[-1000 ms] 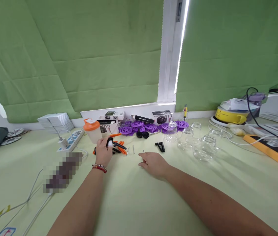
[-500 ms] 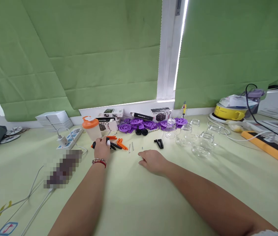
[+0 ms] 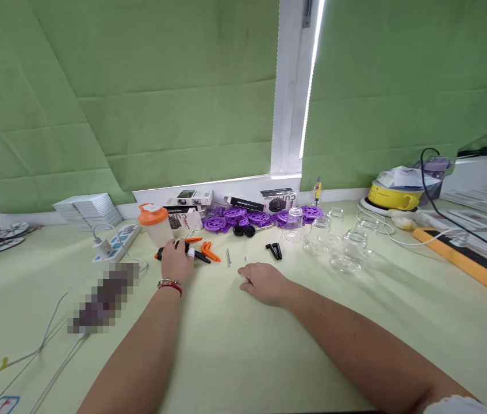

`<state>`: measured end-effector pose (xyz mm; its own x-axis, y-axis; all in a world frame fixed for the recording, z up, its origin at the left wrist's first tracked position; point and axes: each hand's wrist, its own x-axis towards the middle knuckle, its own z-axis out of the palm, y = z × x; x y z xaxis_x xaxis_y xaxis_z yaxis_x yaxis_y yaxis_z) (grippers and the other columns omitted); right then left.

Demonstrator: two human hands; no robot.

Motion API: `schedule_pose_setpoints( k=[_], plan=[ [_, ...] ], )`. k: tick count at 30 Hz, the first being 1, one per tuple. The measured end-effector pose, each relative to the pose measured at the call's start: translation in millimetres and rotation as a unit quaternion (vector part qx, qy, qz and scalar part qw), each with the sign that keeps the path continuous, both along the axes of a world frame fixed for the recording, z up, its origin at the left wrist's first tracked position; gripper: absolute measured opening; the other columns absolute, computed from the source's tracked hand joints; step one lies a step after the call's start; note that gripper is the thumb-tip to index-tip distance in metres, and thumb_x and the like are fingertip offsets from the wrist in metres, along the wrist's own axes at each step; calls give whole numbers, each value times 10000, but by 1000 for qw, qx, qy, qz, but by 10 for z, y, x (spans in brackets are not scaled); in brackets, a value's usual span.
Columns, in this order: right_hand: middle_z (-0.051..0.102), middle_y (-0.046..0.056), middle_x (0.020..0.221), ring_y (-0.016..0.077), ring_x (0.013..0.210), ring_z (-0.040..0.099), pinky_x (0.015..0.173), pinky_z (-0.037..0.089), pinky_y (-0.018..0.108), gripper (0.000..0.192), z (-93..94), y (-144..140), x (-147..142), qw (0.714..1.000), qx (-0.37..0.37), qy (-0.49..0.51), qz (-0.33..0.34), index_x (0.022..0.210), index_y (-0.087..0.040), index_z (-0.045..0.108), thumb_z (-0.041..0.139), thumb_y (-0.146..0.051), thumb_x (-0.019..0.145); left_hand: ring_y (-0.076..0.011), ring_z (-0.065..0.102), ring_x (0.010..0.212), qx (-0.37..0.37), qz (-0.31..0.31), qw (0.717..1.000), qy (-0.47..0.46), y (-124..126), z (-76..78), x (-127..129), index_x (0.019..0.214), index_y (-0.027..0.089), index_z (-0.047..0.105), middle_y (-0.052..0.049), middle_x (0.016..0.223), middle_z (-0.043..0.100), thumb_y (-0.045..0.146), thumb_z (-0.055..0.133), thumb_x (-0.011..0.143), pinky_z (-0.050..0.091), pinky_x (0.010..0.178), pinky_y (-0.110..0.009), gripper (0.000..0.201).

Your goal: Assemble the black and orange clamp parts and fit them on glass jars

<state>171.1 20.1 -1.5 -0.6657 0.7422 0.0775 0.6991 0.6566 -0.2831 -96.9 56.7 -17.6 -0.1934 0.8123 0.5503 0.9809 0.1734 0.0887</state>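
Since the earlier frame, the left hand [image 3: 177,260] has come down from holding black pieces above the table and now rests on the pile of orange and black parts [image 3: 202,252], fingers curled over a black piece [image 3: 159,253]; whether it grips that piece or only covers it cannot be told. A white tip shows on one finger, and a red bracelet [image 3: 169,284] circles the wrist. The right hand [image 3: 261,282] has barely shifted: it lies palm down on the table [image 3: 243,356], fingers loosely bent, holding nothing, forearm stretched from the lower right.

Count of items near the hands: one cup with an orange lid [image 3: 153,225], just behind the left hand; one small pin [image 3: 228,257] lying between the hands; two black knobs [image 3: 244,231] side by side; one pair of black clips [image 3: 273,250]; about five glass jars [image 3: 341,251], to the right; several purple discs [image 3: 234,218] in a row near the wall, exact number unclear; one power strip [image 3: 114,244] at left.
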Motion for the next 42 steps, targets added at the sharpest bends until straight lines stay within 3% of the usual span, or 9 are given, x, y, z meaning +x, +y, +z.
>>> schedule_pose_setpoints(
  k=[7, 12, 16, 20, 24, 28, 34, 39, 42],
  plan=[
    [609, 53, 830, 180, 773, 561, 628, 342, 265, 191, -7, 5, -9, 1000, 8, -11, 3, 837, -176, 557, 481, -351, 851, -331, 368, 1233, 10, -19, 998, 67, -31, 21, 128, 1242, 106, 496, -203, 1306, 432, 258, 436, 801, 208, 1048, -525, 470],
    [608, 51, 816, 177, 761, 559, 628, 337, 262, 183, -16, 8, -20, 1000, 21, -9, 4, 827, -174, 565, 490, -340, 844, -290, 369, 1265, -46, -161, 980, 111, -78, -11, 378, 1244, 144, 502, -162, 1320, 466, 258, 413, 820, 73, 1102, -514, 448],
    [614, 51, 807, 174, 744, 556, 613, 334, 260, 171, 0, -7, -18, 1000, 21, 1, 2, 831, -171, 583, 514, -328, 827, -298, 419, 1235, -119, -199, 966, 111, -93, -57, 476, 1204, 143, 539, -177, 1281, 514, 356, 378, 857, 82, 1091, -542, 437],
    [631, 43, 785, 166, 723, 560, 589, 341, 253, 174, 12, 33, 4, 999, -5, 42, -12, 853, -175, 618, 524, -316, 816, -294, 374, 1278, -154, -218, 956, 121, -80, -86, 472, 1235, 108, 520, -196, 1333, 471, 352, 350, 873, 111, 1093, -515, 469],
    [657, 39, 856, 156, 757, 578, 652, 390, 252, 291, 4, 228, 42, 988, -34, 133, -74, 1064, -182, 607, 539, -304, 808, -295, 330, 1309, -175, -234, 946, 137, -79, -106, 508, 1307, 77, 450, -209, 1386, 403, 338, 340, 872, 106, 1097, -502, 519],
    [649, 47, 935, 147, 778, 583, 678, 420, 244, 328, 15, 552, 79, 958, -34, 228, -172, 1097, -169, 580, 530, -323, 812, -280, 293, 1331, -187, -250, 939, 140, -111, -104, 592, 1338, 88, 411, -195, 1412, 369, 359, 325, 880, 119, 1104, -471, 540],
    [636, 95, 998, 191, 896, 580, 694, 419, 253, 354, 48, 1047, 42, 934, -2, 202, -294, 1083, -155, 591, 518, -382, 821, -281, 256, 1348, -191, -278, 935, 109, -159, -96, 677, 1368, 105, 366, -182, 1439, 329, 426, 299, 892, 108, 1106, -475, 577],
    [639, 98, 722, 196, 687, 594, 541, 381, 253, 289, -6, 1268, -33, 923, -42, 168, -344, 769, -144, 646, 506, -392, 818, -286, 225, 1358, -200, -286, 933, 93, -177, -96, 691, 1379, 108, 344, -179, 1456, 296, 443, 293, 894, 117, 1104, -481, 592],
    [619, 90, 663, 181, 592, 570, 490, 354, 253, 261, -37, 1299, -50, 918, -49, 161, -358, 664, -149, 620, 524, -353, 796, -284, 216, 1362, -213, -294, 928, 81, -203, -74, 717, 1391, 109, 319, -176, 1465, 276, 439, 313, 888, 129, 1104, -469, 602]
  ],
)
